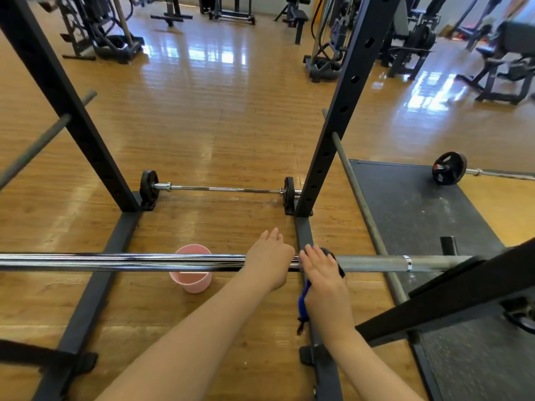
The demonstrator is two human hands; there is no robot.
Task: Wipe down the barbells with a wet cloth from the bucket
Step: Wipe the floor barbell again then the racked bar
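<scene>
on the racked barbell [144, 262] my right hand [321, 273] presses the cloth [304, 296], left hand [270, 256] resting flat, floor barbells [220, 189] seemingly unwiped.

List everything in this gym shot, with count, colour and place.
Racked barbell: one, chrome, across the near foreground.
Cloth: one, blue, on that bar under the right hand.
Bucket: one, pink, on the floor below the bar.
Floor barbells: two, black plates, one mid-frame, one on the mat.
Rack uprights: two, black, left and right.
Mat: one, dark grey, right.
Left hand: on the bar.
Right hand: presses the cloth.
</scene>
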